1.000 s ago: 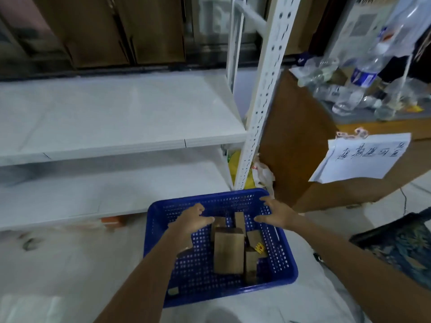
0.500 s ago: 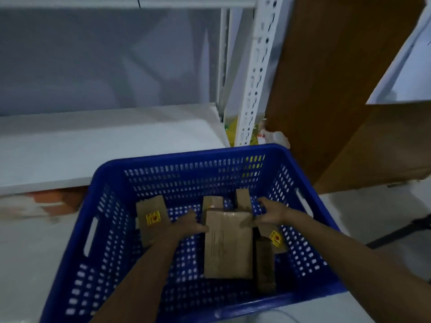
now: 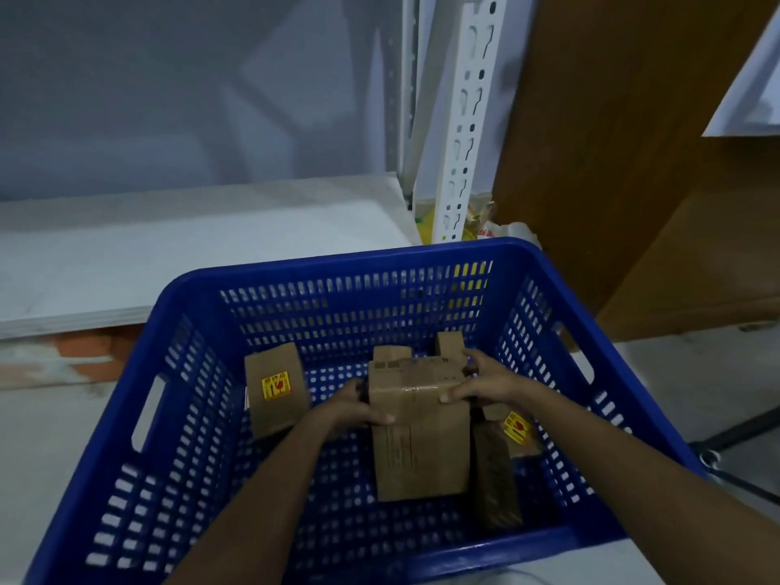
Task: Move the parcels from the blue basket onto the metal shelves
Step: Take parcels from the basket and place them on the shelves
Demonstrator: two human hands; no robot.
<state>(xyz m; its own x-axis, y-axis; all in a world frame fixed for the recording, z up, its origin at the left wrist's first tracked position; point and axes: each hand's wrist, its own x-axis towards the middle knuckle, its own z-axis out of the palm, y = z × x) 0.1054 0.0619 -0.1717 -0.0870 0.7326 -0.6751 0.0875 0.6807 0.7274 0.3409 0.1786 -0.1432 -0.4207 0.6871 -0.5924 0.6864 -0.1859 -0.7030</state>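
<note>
The blue basket (image 3: 198, 365) sits on the floor in front of me with several brown cardboard parcels inside. The largest parcel (image 3: 420, 441) stands in the middle, tilted up. My left hand (image 3: 358, 409) grips its left edge and my right hand (image 3: 485, 382) grips its top right corner. A smaller parcel with a yellow sticker (image 3: 276, 388) leans at the basket's left. Another stickered parcel (image 3: 513, 428) and a dark narrow one (image 3: 496, 479) lie at the right. The white metal shelf (image 3: 169, 255) lies just beyond the basket.
A white perforated shelf upright (image 3: 462, 128) rises behind the basket's far right corner. A brown wooden cabinet (image 3: 612, 162) stands to the right with a white paper sheet (image 3: 755, 99) hanging on it. Dark cables cross the floor at the right.
My head has come closer to the basket. Both hands have closed on the large middle parcel and tipped its top up from the basket floor.
</note>
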